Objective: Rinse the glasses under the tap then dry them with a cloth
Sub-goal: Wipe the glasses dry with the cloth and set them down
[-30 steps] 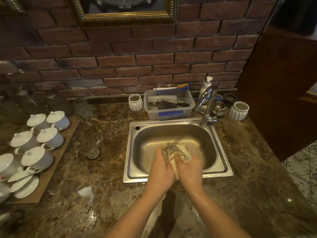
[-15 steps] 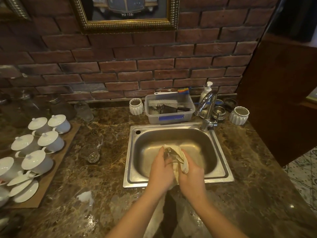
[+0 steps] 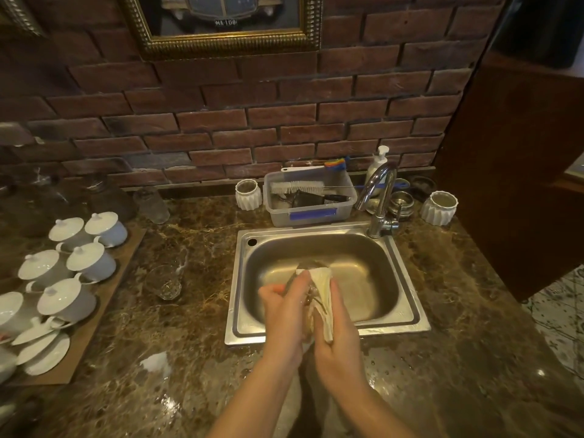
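Note:
Over the front of the steel sink (image 3: 407, 314), my left hand (image 3: 284, 314) grips a clear glass (image 3: 308, 267), mostly hidden between my hands. A cream cloth (image 3: 324, 289) is wrapped against the glass, and my right hand (image 3: 339, 333) holds it there. Another clear glass (image 3: 164, 282) stands on the marble counter left of the sink. A third glass (image 3: 151, 203) stands by the brick wall. The chrome tap (image 3: 379, 197) rises at the sink's back right corner; no water runs from it.
A wooden board (image 3: 104, 298) at the left carries several white lidded cups and saucers. Behind the sink sit a plastic tub (image 3: 311, 213) with brushes, two white ribbed pots, a soap dispenser (image 3: 377, 167) and small metal bowls. A dark wooden panel stands at the right. The counter front is wet.
Both hands have turned the glass and cloth over the sink; the cloth now lies along the right side of the glass. The view has tilted down slightly.

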A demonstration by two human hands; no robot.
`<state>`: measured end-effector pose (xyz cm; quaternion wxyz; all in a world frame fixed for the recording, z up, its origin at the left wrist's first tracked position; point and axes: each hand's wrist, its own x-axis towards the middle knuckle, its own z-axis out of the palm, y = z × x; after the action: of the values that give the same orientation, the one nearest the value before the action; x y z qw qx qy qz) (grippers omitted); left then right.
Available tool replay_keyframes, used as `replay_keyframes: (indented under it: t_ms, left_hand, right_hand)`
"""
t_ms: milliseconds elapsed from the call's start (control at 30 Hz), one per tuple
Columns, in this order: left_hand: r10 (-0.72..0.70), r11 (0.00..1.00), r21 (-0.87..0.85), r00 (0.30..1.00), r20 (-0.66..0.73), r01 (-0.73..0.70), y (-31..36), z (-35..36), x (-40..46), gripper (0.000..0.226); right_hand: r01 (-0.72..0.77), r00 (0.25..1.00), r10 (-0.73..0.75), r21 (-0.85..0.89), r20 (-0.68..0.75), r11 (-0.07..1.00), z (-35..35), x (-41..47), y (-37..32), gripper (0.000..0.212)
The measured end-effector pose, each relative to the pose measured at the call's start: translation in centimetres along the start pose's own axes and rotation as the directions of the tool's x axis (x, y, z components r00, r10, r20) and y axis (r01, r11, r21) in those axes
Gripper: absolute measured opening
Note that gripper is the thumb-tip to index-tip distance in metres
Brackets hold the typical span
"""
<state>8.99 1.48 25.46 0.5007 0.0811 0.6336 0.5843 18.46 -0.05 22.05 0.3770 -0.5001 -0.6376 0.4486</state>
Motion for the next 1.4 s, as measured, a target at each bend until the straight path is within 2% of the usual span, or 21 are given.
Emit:
replay_keyframes:
  t_ms: [100,167,267,400,500,633,733,800,833,933,1000,1067,1100,1167,1233,1267,1333,1400]
  left_hand:
    - [-0.011,0.989,-0.145,0.998,0.068,0.021,1.5,-0.7,0.6,0.049]
    - [0.007,0.978,-0.209,0.996,0.092,0.012,2.6,-1.5,1.1,0.04]
    - [-0.008,0.97,-0.241,0.995,0.097,0.032,3.5,-1.8,1.1,0.029]
    - [-0.077,0.967,-0.228,0.984,0.16,0.113,3.7,-1.5,0.5,0.019]
    - [-0.155,0.956,-0.2,0.947,0.282,0.217,3.9,-1.0,0.0,0.031]
    - [-0.167,0.964,-0.131,0.909,0.381,0.232,4.4,-0.3,-0.4,0.037]
    - [-0.172,0.978,-0.046,0.907,0.383,0.205,4.8,-0.2,-0.6,0.041]
    - [-0.148,0.988,0.007,0.925,0.349,0.155,5.1,0.0,-1.0,0.041]
    - [-0.111,0.994,0.017,0.941,0.321,0.111,5.2,0.2,-1.1,0.04]
    - [0.076,0.997,0.016,0.969,0.236,-0.082,5.3,0.5,-1.1,0.04]
    - [0.15,0.989,-0.025,0.976,0.16,-0.148,5.5,0.8,-1.1,0.027]
    - [0.115,0.991,-0.084,0.987,0.109,-0.107,6.1,1.0,-1.4,0.019]
    - [0.078,0.992,-0.11,0.988,0.132,-0.064,6.5,0.9,-1.6,0.022]
    - [-0.038,0.991,-0.118,0.975,0.22,0.065,7.5,0.4,-2.4,0.038]
    - [-0.181,0.968,-0.098,0.917,0.355,0.229,8.8,0.2,-3.0,0.049]
    - [-0.207,0.956,-0.103,0.882,0.422,0.274,9.3,0.0,-3.4,0.051]
    - [-0.181,0.956,-0.12,0.864,0.47,0.266,9.8,-0.1,-4.3,0.047]
    - [-0.012,0.988,-0.137,0.922,0.386,0.071,9.4,0.3,-4.3,0.034]
  right_hand:
    - [0.027,0.999,-0.028,0.071,0.016,0.997,-1.5,-0.3,-0.5,0.058]
    - [-0.045,0.997,0.054,0.195,-0.045,0.98,-2.7,-0.2,-1.3,0.044]
    - [-0.199,0.964,0.254,0.416,-0.079,0.887,-4.3,0.6,-2.7,0.019]
    - [-0.233,0.955,0.291,0.448,-0.063,0.863,-5.2,2.0,-4.4,0.009]
    - [-0.2,0.974,0.227,0.425,-0.015,0.883,-5.4,3.0,-5.6,0.015]
    - [-0.063,0.995,0.039,0.285,0.088,0.956,-5.5,3.8,-6.7,0.016]
    - [0.038,0.984,-0.068,0.182,0.163,0.983,-5.7,4.0,-6.5,0.045]
    - [0.039,0.983,-0.064,0.147,0.175,0.988,-5.8,4.3,-6.3,0.058]
    - [0.027,0.986,-0.05,0.142,0.162,0.989,-5.8,4.5,-6.2,0.055]
    - [0.0,0.996,-0.012,0.129,0.09,0.992,-5.4,4.9,-6.3,0.02]
    - [-0.002,0.998,-0.005,0.111,0.068,0.994,-4.8,4.6,-6.7,0.018]
    - [0.089,0.995,-0.09,0.028,0.045,0.996,-4.2,4.0,-6.9,0.033]
    - [0.137,0.99,-0.136,-0.007,0.043,0.991,-4.2,3.7,-6.9,0.044]
    - [0.221,0.973,-0.22,-0.003,0.071,0.975,-4.5,3.6,-6.6,0.057]
    - [0.341,0.936,-0.34,0.0,0.091,0.94,-5.2,4.0,-6.6,0.062]
    - [0.409,0.91,-0.406,-0.021,0.08,0.912,-5.3,4.3,-6.7,0.061]
    - [0.465,0.885,-0.465,0.001,0.039,0.885,-5.1,4.7,-7.6,0.06]
    - [0.349,0.936,-0.353,0.139,0.001,0.927,-4.5,4.5,-8.9,0.056]
